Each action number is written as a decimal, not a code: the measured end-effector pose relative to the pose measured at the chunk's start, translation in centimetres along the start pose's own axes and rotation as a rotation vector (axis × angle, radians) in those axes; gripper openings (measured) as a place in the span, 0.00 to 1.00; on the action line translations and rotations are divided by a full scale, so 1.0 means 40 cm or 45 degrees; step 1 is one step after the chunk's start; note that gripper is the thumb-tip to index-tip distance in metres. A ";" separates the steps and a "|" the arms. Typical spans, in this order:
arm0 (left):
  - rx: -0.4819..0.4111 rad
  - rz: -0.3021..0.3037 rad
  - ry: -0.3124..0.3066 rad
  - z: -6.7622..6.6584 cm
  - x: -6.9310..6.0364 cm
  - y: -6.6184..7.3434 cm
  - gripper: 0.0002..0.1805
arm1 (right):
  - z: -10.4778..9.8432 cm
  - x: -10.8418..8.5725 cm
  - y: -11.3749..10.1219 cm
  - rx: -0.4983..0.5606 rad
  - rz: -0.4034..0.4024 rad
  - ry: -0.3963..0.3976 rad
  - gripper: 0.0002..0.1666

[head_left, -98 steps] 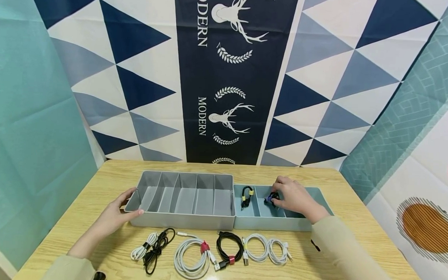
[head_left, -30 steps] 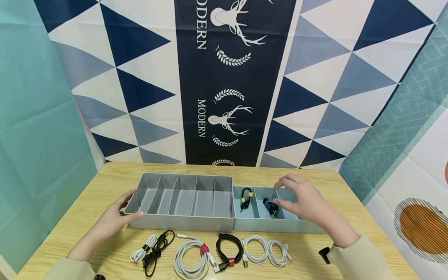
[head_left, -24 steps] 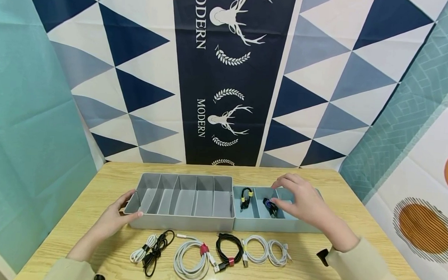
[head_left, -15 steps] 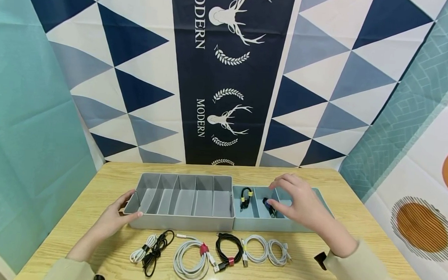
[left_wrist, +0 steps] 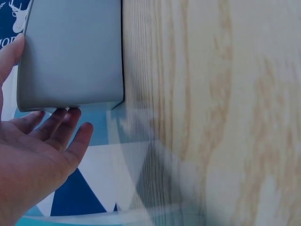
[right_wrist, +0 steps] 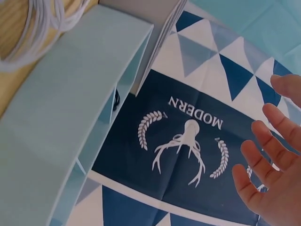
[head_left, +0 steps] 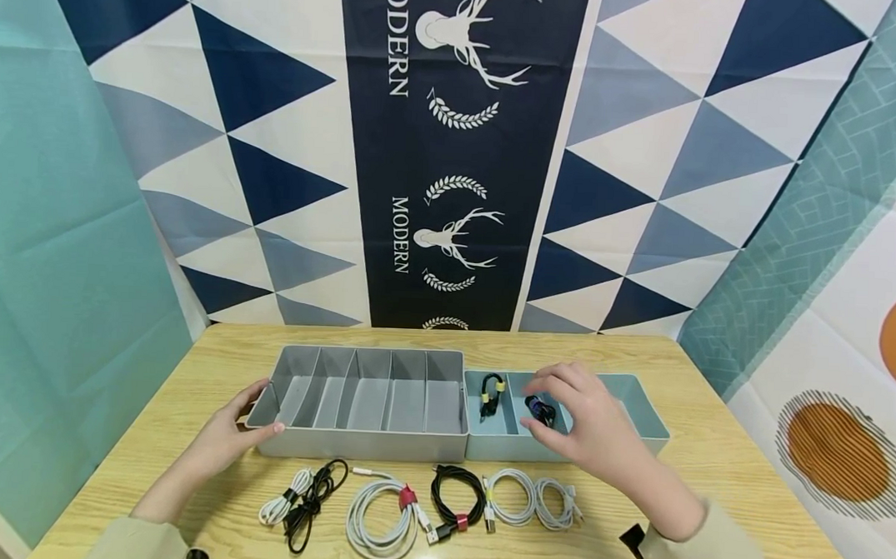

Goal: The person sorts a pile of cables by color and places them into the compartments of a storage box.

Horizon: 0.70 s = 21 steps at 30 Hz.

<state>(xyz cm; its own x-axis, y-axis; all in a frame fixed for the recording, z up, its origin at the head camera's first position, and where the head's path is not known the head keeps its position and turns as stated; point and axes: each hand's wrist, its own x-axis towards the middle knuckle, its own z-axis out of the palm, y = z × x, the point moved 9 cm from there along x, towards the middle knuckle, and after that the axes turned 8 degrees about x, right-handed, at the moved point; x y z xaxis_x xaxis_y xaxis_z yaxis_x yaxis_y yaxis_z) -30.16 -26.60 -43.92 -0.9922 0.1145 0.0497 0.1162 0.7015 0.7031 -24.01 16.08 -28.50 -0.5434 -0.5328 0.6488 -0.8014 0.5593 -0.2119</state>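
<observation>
My left hand (head_left: 224,424) rests at the left end of the grey divided box (head_left: 358,445), its thumb on the front rim. In the left wrist view several fingertips (left_wrist: 73,113) touch the end wall. My right hand (head_left: 592,415) hovers over the blue divided box (head_left: 508,448), thumb and fingers apart. It holds nothing; in the right wrist view its fingers (right_wrist: 256,155) are spread. Between thumb and fingers, from the head view, a coiled black cable with a blue-purple tie (head_left: 541,410) lies in the second compartment. A black cable with yellow ties (head_left: 491,398) lies in the leftmost one.
In front of the boxes lie a white-and-black pair of bundled cables (head_left: 305,500), a large white coil with a red tie (head_left: 362,530), a black coil with a red tie (head_left: 441,498) and two smaller white coils (head_left: 511,518). A patterned cloth (head_left: 453,163) hangs behind the table.
My right hand, earlier pinching the blue-tied cable in the second compartment, has let go and raised; lately it has drifted left over that cable. The left hand has stayed put.
</observation>
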 end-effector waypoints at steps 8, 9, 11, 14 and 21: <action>-0.010 0.004 -0.003 -0.001 0.000 0.005 0.47 | 0.034 -0.019 -0.027 0.062 -0.018 0.010 0.14; -0.010 0.005 -0.003 -0.001 0.000 0.006 0.47 | 0.040 -0.021 -0.029 0.077 -0.017 0.009 0.14; -0.011 0.005 -0.002 -0.002 0.000 0.006 0.47 | 0.053 -0.027 -0.033 0.093 -0.015 0.001 0.14; -0.005 0.009 -0.001 -0.003 -0.001 0.007 0.47 | 0.075 -0.035 -0.041 0.130 -0.027 -0.001 0.16; -0.003 0.012 -0.003 -0.002 -0.002 0.007 0.47 | 0.123 -0.056 -0.049 0.149 -0.001 -0.007 0.17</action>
<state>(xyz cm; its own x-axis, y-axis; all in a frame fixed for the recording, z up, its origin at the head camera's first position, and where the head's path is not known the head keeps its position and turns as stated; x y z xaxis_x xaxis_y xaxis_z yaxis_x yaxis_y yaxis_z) -30.07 -26.49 -43.67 -0.9909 0.1229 0.0548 0.1256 0.6986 0.7045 -22.44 13.05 -33.13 -0.5439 -0.5368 0.6450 -0.8253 0.4813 -0.2954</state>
